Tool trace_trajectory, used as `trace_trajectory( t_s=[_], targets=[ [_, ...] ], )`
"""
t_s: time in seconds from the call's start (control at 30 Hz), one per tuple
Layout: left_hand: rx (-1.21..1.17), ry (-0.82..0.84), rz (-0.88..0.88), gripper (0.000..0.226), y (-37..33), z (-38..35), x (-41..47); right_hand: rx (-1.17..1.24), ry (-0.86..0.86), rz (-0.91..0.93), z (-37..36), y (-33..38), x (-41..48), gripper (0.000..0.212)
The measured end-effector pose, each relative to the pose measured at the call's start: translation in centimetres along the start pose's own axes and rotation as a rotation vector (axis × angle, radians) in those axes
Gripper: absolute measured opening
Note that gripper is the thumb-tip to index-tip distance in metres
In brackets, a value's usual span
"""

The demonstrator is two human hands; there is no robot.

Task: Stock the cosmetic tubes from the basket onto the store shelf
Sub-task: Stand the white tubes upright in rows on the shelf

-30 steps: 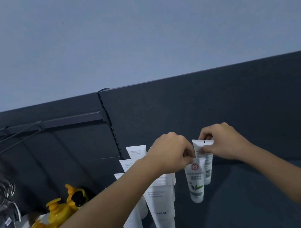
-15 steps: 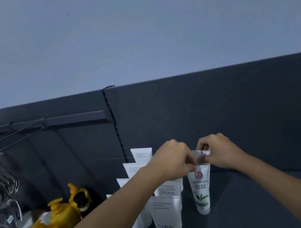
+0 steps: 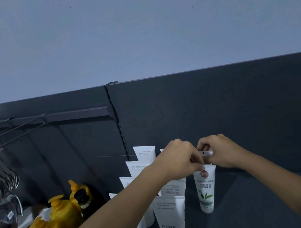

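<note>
Here, from the head view, the left hand (image 3: 179,158) pinches the flat top edge of the leaf-printed tube (image 3: 206,190), which stands cap-down on the shelf (image 3: 260,205) beside the white tubes (image 3: 171,219). The right hand (image 3: 221,149) pinches a second tube (image 3: 206,153) just behind it, and both grips are narrow. The tubes look light, soft and easy to tip, so the stiff crimped edge seems the best place to hold them.

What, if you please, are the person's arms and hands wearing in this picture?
Nothing worn shows. The left hand and right hand are ungloved, with no ring seen. The left forearm and right forearm are bare, with no sleeve, watch or bracelet in view.
</note>
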State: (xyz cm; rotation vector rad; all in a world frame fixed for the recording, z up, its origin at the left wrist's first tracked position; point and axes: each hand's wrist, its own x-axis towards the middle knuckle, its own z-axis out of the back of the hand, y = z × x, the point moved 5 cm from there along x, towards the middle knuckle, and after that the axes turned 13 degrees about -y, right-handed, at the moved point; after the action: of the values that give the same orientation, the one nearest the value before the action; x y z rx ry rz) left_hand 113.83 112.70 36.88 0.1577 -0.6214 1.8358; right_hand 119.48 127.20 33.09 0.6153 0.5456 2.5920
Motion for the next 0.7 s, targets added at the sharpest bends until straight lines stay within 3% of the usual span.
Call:
trace_trajectory(
  t_s=[0.2, 0.43, 0.7],
  targets=[
    [-0.007, -0.018, 0.003, 0.013, 0.2, 0.1, -0.4, 0.008, 0.002, -0.014, 0.8, 0.1, -0.1, 0.018],
    [0.028, -0.117, 0.031, 0.035, 1.1, 2.0, -1.1, -0.043, -0.151, 0.013, 3.9, 3.4, -1.4, 0.016],
    [0.135, -0.262, 0.023, 0.027, 3.1, 9.2, -5.4, -0.232, -0.316, 0.099, 5.3, 11.6, -5.6, 0.021]
  ],
)
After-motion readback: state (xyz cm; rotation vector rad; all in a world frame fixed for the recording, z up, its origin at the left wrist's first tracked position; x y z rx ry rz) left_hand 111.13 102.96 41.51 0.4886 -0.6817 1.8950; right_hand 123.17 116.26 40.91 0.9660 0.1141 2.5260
